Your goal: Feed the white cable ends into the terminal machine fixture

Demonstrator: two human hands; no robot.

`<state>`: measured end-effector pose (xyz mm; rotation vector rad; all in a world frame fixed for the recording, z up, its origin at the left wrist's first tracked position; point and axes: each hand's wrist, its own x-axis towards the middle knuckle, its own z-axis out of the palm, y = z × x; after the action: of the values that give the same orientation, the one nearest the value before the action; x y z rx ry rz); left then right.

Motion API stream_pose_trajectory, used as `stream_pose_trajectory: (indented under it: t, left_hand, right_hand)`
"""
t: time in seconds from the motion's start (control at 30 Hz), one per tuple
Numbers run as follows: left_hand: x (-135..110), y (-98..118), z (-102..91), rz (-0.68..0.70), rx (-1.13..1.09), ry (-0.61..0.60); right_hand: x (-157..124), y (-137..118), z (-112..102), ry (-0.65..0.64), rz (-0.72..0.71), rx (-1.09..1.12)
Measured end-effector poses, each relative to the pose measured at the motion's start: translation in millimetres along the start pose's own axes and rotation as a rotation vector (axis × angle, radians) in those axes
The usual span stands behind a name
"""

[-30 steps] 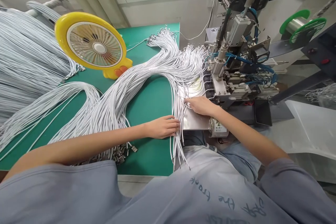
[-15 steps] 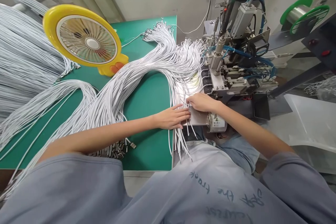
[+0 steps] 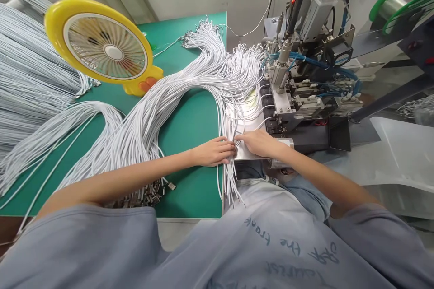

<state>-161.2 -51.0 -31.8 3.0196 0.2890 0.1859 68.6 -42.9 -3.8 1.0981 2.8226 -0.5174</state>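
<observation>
A thick bundle of white cables [image 3: 190, 95] sweeps across the green mat [image 3: 193, 126] and hangs over its near right edge. My left hand [image 3: 213, 152] lies on the bundle at that edge, its fingers curled onto the strands. My right hand [image 3: 256, 143] rests on the metal plate [image 3: 246, 153] in front of the machine [image 3: 305, 86], its fingertips pinching at cable ends right beside my left hand. The two hands almost touch.
A yellow desk fan [image 3: 101, 49] stands at the back left of the mat. More white cables [image 3: 27, 76] are piled at far left. Metal connector ends [image 3: 145, 196] lie by the mat's near edge. A white tray [image 3: 400, 153] sits at right.
My left hand slid right along the cables toward the plate. My right hand pulled back from the machine to meet it. The view has shifted slightly.
</observation>
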Motion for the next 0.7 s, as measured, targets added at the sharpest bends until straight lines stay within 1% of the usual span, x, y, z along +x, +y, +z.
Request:
stream_pose_trajectory:
  t: [0.1, 0.23, 0.3, 0.43, 0.57, 0.63, 0.7]
  left_hand:
    - [1, -2, -1.9, 0.003, 0.015, -0.01]
    - [3, -2, -3.1, 0.033, 0.016, 0.048]
    - [5, -2, -4.3, 0.043, -0.01, 0.054]
    - [7, -4, -7.8, 0.025, -0.081, 0.019]
    - [10, -8, -9.3, 0.03, -0.132, -0.044]
    - [11, -9, -8.5, 0.05, -0.161, -0.063]
    - [12, -7, -6.7, 0.077, -0.193, -0.078]
  right_hand:
    - [-6, -5, 5, 0.004, 0.03, 0.001]
    - [-16, -11, 7, -0.016, 0.069, 0.002]
    - [-18, -13, 6, -0.019, 0.074, 0.003]
    - [-15, -13, 0, -0.024, 0.067, 0.014]
    - [-15, -9, -3, -0.092, 0.069, 0.043]
    - [-21, -10, 0, -0.117, 0.073, 0.057]
    - [-33, -14, 6, -0.113, 0.09, 0.064]
